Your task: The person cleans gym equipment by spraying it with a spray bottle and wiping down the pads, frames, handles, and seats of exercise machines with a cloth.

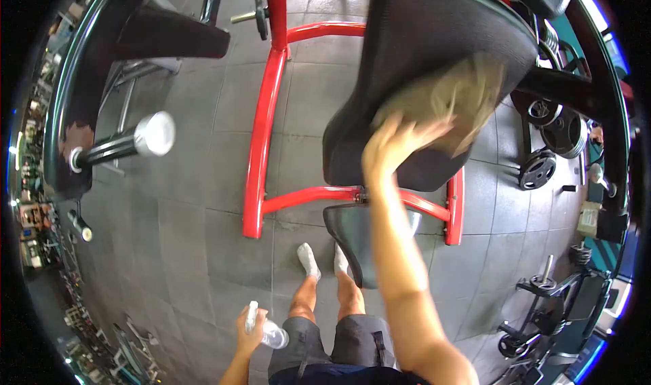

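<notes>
A cloth pressed to a black padded backrest.
The right hand (392,144) spreads its fingers over the blurred tan cloth (468,100) on the backrest (434,22); flat, even pressure out to the edges should serve best. The left hand's (248,332) fingers wrap a clear spray bottle (274,335), best held upright and off the pad. The smooth upholstery sits above a red steel frame (265,141) on grey floor tiles (180,232), weight plates (539,171) to the right.

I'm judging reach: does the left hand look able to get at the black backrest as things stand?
Probably not: the left hand grips a spray bottle near the shorts, well apart from the black backrest.
</notes>
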A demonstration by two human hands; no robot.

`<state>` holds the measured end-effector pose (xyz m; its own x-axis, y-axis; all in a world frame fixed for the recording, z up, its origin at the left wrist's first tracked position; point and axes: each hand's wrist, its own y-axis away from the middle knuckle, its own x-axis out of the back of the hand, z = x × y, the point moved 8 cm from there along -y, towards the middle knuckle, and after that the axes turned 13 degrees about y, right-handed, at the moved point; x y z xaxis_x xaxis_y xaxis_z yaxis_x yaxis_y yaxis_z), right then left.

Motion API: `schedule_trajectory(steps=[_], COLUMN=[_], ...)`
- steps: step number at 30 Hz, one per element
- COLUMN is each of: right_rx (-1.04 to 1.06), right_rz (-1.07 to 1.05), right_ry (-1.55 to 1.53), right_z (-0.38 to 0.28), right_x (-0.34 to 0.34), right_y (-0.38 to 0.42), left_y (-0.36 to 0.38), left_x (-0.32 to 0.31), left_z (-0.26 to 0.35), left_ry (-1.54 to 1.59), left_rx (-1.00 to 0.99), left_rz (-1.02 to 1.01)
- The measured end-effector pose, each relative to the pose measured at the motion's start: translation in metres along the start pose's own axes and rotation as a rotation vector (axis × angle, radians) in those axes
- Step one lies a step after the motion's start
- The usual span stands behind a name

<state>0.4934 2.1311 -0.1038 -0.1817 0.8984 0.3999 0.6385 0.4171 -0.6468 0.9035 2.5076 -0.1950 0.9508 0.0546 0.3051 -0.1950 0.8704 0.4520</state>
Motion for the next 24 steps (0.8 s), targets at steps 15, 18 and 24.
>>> schedule_trajectory(steps=[15, 18, 24], right_rx=[0.838, 0.792, 0.615], right_rz=[-0.464, -0.600, -1.411], right_ry=[0.070, -0.212, 0.413], right_z=[-0.022, 0.070, 0.198], right_x=[0.023, 0.098, 0.124], right_y=[-0.039, 0.067, 0.318], left_y=[-0.127, -0.097, -0.033], left_x=[-0.335, -0.272, -0.158], left_z=[-0.058, -0.064, -0.100], left_ry=[-0.403, -0.277, -0.039], left_rx=[-0.182, -0.380, -0.092], left_rz=[-0.818, -0.613, -0.386])
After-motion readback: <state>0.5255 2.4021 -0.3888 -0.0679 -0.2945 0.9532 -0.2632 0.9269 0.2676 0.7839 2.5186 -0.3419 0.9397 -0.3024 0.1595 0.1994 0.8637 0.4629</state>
